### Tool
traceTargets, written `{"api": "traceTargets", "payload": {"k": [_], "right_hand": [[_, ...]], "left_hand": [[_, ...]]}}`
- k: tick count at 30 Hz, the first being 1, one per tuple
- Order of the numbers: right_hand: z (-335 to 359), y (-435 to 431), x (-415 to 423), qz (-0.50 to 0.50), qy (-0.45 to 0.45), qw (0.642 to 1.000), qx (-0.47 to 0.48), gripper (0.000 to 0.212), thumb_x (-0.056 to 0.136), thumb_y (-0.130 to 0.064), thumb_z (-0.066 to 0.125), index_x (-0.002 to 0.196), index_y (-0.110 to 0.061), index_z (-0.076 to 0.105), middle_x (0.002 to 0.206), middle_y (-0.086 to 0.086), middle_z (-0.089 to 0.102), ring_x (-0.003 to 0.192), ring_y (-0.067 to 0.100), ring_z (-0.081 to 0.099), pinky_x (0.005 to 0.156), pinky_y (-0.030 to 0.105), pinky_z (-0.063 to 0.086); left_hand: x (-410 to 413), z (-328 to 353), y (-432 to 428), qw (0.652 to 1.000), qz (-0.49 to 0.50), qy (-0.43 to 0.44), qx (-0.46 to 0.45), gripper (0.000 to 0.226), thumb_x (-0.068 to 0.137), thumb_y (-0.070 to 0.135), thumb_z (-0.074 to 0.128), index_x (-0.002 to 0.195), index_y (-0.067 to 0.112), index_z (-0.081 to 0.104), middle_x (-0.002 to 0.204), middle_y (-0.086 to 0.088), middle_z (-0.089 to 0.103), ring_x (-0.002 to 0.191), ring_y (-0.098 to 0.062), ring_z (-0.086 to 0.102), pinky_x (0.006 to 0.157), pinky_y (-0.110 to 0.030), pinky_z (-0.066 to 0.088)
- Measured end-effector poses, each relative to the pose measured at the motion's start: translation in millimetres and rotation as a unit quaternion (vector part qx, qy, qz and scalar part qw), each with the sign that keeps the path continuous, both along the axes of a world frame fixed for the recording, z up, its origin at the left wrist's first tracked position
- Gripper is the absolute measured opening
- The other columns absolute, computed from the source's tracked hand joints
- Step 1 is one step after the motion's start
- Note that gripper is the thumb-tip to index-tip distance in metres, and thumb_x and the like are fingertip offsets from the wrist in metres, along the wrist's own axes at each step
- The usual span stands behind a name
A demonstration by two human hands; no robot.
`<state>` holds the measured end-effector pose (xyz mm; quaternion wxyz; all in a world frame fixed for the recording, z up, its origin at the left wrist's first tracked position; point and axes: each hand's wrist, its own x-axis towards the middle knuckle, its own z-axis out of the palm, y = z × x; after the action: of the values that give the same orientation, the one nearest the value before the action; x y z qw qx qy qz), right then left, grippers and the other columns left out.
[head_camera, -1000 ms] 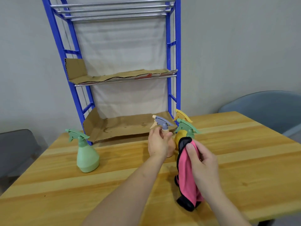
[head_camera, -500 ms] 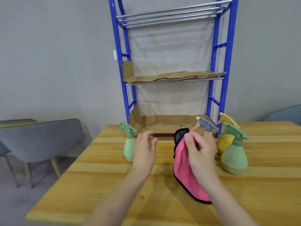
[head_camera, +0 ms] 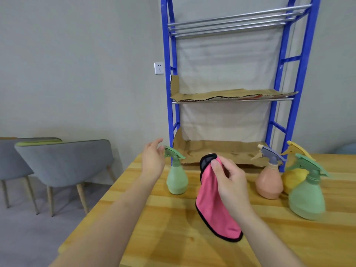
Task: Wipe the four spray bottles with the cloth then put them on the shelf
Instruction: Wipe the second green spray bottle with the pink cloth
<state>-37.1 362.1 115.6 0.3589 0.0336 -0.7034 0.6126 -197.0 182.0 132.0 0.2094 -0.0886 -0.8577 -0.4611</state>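
Observation:
Four spray bottles stand on the wooden table. A small light green bottle is at the left, and my left hand hovers open just left of its trigger head, apart from it. My right hand grips a pink cloth with a black edge, which hangs down to the tabletop. At the right stand a peach bottle with a grey-blue trigger, a yellow bottle partly hidden, and a bigger green bottle. The blue shelf rises behind them.
Cardboard sheets line the lower level and the middle level of the shelf; the top level is bare metal rods. Grey chairs stand left of the table. The table's left edge runs close to the small green bottle.
My left hand let go of the peach bottle and moved left to the small green bottle. The view swung left. My right hand still holds the cloth.

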Motion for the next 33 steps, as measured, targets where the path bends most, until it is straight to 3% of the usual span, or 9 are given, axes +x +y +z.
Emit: {"api": "traceTargets", "payload": {"k": [3, 8, 12, 17, 21, 27, 33], "right_hand": [[0.9, 5.2, 0.7, 0.001, -0.001, 1.0, 0.0, 0.02, 0.105, -0.017, 0.058, 0.1, -0.021, 0.077, 0.098, -0.006, 0.076, 0.1, 0.011, 0.068, 0.089, 0.024, 0.051], [0.5, 12.2, 0.7, 0.01, -0.015, 1.0, -0.019, 0.019, 0.102, -0.015, 0.062, 0.104, -0.022, 0.079, 0.102, -0.009, 0.078, 0.103, 0.008, 0.07, 0.092, 0.025, 0.052], [1.1, 13.5, -1.2, 0.002, -0.014, 0.999, -0.04, 0.018, 0.101, -0.015, 0.064, 0.104, -0.026, 0.078, 0.102, -0.014, 0.078, 0.103, 0.003, 0.07, 0.092, 0.022, 0.051], [-0.3, 16.4, -0.5, 0.003, -0.009, 0.999, -0.036, 0.019, 0.101, -0.015, 0.064, 0.103, -0.027, 0.078, 0.102, -0.015, 0.078, 0.102, 0.001, 0.069, 0.089, 0.016, 0.049], [3.2, 22.1, 1.8, -0.005, -0.005, 0.999, -0.042, 0.023, 0.1, -0.014, 0.066, 0.101, -0.035, 0.075, 0.102, -0.021, 0.077, 0.101, -0.004, 0.069, 0.087, 0.011, 0.05], [11.5, 41.5, 6.7, -0.032, 0.003, 0.998, -0.049, 0.014, 0.098, -0.017, 0.069, 0.108, -0.027, 0.071, 0.096, -0.011, 0.076, 0.092, 0.003, 0.07, 0.078, 0.014, 0.052], [26.7, 62.9, 19.7, -0.062, 0.023, 0.997, -0.029, 0.012, 0.098, -0.016, 0.069, 0.101, -0.027, 0.072, 0.088, -0.013, 0.073, 0.086, -0.005, 0.066, 0.077, 0.01, 0.048]], "left_hand": [[-11.1, 3.0, -1.1, 0.998, -0.014, -0.053, 0.022, 0.034, 0.109, 0.019, 0.047, 0.138, 0.018, 0.064, 0.131, -0.009, 0.069, 0.125, -0.027, 0.061, 0.1, -0.032, 0.044], [-13.1, 0.1, 2.0, 0.998, -0.001, -0.043, 0.039, 0.027, 0.107, 0.021, 0.052, 0.123, 0.023, 0.073, 0.108, -0.003, 0.075, 0.102, -0.023, 0.067, 0.086, -0.032, 0.049], [-8.2, 1.3, 2.6, 0.998, 0.003, -0.044, 0.05, 0.021, 0.104, 0.019, 0.059, 0.117, 0.02, 0.076, 0.103, 0.003, 0.073, 0.097, -0.016, 0.064, 0.084, -0.026, 0.043], [2.0, 0.5, -4.4, 0.998, 0.001, -0.047, 0.039, 0.016, 0.102, 0.022, 0.061, 0.102, 0.021, 0.078, 0.094, 0.003, 0.076, 0.091, -0.019, 0.07, 0.079, -0.031, 0.051], [16.4, -2.4, -3.5, 0.997, -0.013, -0.047, 0.055, 0.016, 0.103, 0.023, 0.059, 0.1, 0.027, 0.075, 0.095, 0.006, 0.075, 0.093, -0.018, 0.069, 0.085, -0.037, 0.055], [48.0, -1.6, 16.7, 0.997, -0.042, -0.026, 0.062, 0.02, 0.102, 0.022, 0.061, 0.091, 0.035, 0.07, 0.09, 0.016, 0.069, 0.088, -0.011, 0.066, 0.07, -0.026, 0.048], [72.5, -2.8, 40.6, 0.993, -0.093, -0.031, 0.071, 0.016, 0.101, 0.024, 0.064, 0.091, 0.035, 0.073, 0.088, 0.014, 0.073, 0.085, -0.009, 0.067, 0.073, -0.03, 0.051]]}}
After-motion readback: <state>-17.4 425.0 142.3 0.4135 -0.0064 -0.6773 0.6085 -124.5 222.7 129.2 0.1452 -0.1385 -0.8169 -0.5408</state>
